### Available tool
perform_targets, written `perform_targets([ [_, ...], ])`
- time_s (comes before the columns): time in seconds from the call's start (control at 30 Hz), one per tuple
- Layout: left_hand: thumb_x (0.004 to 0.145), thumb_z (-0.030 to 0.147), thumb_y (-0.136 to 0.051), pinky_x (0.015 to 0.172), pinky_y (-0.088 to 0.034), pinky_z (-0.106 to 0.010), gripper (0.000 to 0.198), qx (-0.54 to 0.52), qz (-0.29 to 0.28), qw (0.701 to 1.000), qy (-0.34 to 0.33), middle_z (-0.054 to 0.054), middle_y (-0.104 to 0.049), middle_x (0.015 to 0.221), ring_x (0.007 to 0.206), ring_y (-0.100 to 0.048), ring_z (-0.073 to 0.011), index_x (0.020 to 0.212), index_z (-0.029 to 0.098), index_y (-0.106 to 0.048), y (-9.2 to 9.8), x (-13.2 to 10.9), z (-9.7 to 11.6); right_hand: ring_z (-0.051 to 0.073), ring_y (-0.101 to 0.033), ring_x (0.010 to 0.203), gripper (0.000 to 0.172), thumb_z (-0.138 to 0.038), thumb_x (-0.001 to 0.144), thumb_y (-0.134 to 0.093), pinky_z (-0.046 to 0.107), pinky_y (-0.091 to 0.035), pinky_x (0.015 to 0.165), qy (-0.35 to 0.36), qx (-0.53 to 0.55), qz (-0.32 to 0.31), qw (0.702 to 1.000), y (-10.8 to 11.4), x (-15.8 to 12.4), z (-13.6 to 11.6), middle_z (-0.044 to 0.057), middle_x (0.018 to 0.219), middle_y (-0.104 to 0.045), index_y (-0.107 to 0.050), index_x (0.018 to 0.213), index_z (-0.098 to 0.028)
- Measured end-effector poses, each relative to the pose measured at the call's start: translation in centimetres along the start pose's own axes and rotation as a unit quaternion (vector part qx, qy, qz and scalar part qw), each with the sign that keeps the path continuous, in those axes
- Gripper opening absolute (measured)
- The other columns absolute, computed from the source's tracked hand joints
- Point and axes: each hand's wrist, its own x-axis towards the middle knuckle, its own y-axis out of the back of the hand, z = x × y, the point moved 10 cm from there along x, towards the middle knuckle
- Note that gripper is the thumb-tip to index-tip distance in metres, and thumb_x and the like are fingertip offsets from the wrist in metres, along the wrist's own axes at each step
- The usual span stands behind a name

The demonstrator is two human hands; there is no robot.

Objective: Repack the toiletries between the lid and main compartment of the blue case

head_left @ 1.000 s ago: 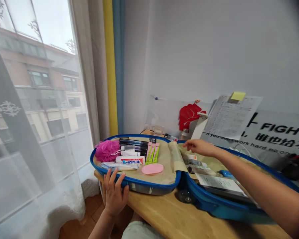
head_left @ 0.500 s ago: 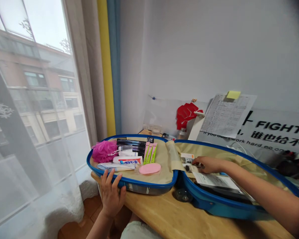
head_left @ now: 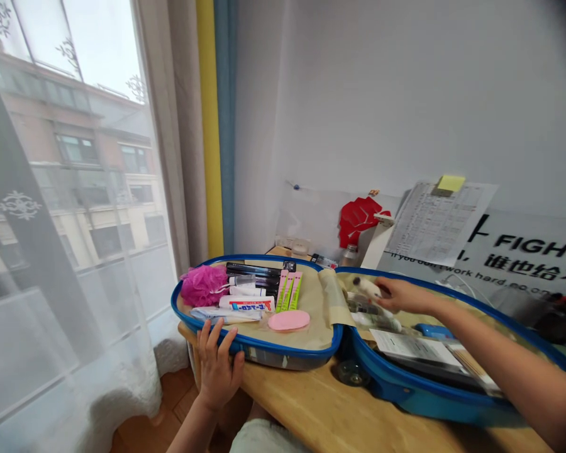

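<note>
Right hand [head_left: 390, 296]: and it's gripping a small pale bottle [head_left: 370, 289], blurred, probably dark-capped, over the open blue suitcase's [head_left: 429, 397] right half!
Left hand [head_left: 220, 371]: fingers spread, touching the left half's near rim.

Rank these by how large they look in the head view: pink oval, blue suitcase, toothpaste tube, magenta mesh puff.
1. Blue suitcase, by far
2. Magenta mesh puff
3. Toothpaste tube and pink oval, unranked: the tube looks longer, but overall they're too alike.
</note>
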Motion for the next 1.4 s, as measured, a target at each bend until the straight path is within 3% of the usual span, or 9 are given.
perform_targets([
  [0.1,0.087,0.02,-0.048,0.113,-0.021,-0.056,0.051,-0.003,0.002,1.0,-0.001,-0.013,-0.032,0.147,0.142,-0.019,-0.0312,0.137,0.022,-0.037,0.0,0.0,0.0,0.02,-0.062,0.08,0.037,-0.04,0.078,-0.049,0.027,-0.044,0.069,0.03,0.058,0.087,0.994,4.3,0.3,-4.1,0.006,0.094,-0.068,-0.058,0.106,-0.019],
  [0.2,0.087,0.019,-0.049,0.112,-0.021,-0.057,0.051,-0.005,-0.003,1.0,0.001,-0.014,-0.032,0.147,0.142,-0.018,-0.0314,0.136,0.022,-0.037,0.0,0.0,0.0,0.02,-0.063,0.089,0.038,-0.041,0.082,-0.048,0.027,-0.044,0.075,0.113,0.075,0.097,0.986,5.4,0.6,-11.8,0.006,0.104,-0.068,-0.058,0.112,-0.021],
  [0.37,0.087,0.019,-0.048,0.113,-0.02,-0.056,0.049,-0.005,0.001,1.0,-0.004,-0.015,-0.032,0.147,0.142,-0.019,-0.0314,0.135,0.021,-0.037,0.1,0.1,0.2,0.022,-0.062,0.1,0.039,-0.037,0.087,-0.046,0.03,-0.045,0.081,0.267,0.0,0.028,0.963,0.7,1.5,-25.0,0.008,0.117,-0.065,-0.056,0.121,-0.02],
  [0.43,0.088,0.02,-0.047,0.113,-0.02,-0.056,0.049,-0.004,0.001,1.0,-0.005,-0.015,-0.032,0.147,0.142,-0.018,-0.0313,0.136,0.02,-0.037,0.1,0.2,0.3,0.022,-0.061,0.104,0.038,-0.03,0.087,-0.046,0.03,-0.046,0.082,0.291,-0.014,0.019,0.957,-1.4,2.2,-28.1,0.009,0.121,-0.063,-0.055,0.122,-0.019],
  [0.53,0.088,0.02,-0.047,0.113,-0.02,-0.056,0.05,0.001,0.003,1.0,-0.005,-0.015,-0.032,0.147,0.142,-0.019,-0.0312,0.136,0.02,-0.037,0.1,0.1,0.3,0.023,-0.062,0.103,0.039,-0.025,0.086,-0.046,0.031,-0.047,0.081,0.297,-0.026,0.023,0.954,-3.6,3.3,-30.7,0.011,0.122,-0.062,-0.055,0.123,-0.018],
  [0.83,0.087,0.019,-0.048,0.112,-0.021,-0.058,0.053,-0.005,-0.001,1.0,0.005,-0.012,-0.031,0.149,0.142,-0.018,-0.0317,0.138,0.023,-0.035,-0.3,-0.3,-0.1,0.025,-0.065,0.091,0.036,-0.031,0.078,-0.059,0.034,-0.048,0.073,0.271,-0.037,0.034,0.961,-5.3,4.6,-32.4,0.008,0.1,-0.07,-0.059,0.112,-0.022],
  [1.17,0.088,0.02,-0.047,0.113,-0.02,-0.056,0.049,-0.006,0.004,1.0,-0.002,-0.013,-0.032,0.148,0.143,-0.018,-0.0307,0.136,0.022,-0.037,-0.1,-0.1,0.0,0.027,-0.062,0.1,0.03,-0.029,0.078,-0.062,0.033,-0.048,0.08,0.286,-0.029,0.042,0.957,-5.1,4.6,-32.9,0.009,0.11,-0.066,-0.068,0.106,-0.021],
  [1.3,0.088,0.021,-0.046,0.113,-0.021,-0.056,0.048,-0.003,0.003,1.0,0.002,-0.014,-0.033,0.147,0.142,-0.019,-0.031,0.135,0.021,-0.038,0.0,0.1,0.1,0.022,-0.062,0.096,0.03,-0.03,0.079,-0.062,0.029,-0.047,0.078,0.285,0.002,0.051,0.957,-2.5,4.2,-31.3,0.007,0.109,-0.067,-0.069,0.106,-0.022],
  [1.4,0.088,0.021,-0.046,0.113,-0.02,-0.056,0.048,-0.004,0.002,1.0,0.001,-0.014,-0.032,0.147,0.142,-0.018,-0.0306,0.135,0.021,-0.038,0.0,0.0,0.1,0.016,-0.063,0.089,0.026,-0.029,0.083,-0.054,0.026,-0.045,0.076,0.266,0.033,0.071,0.961,1.1,3.3,-27.7,0.002,0.101,-0.07,-0.069,0.104,-0.024],
])
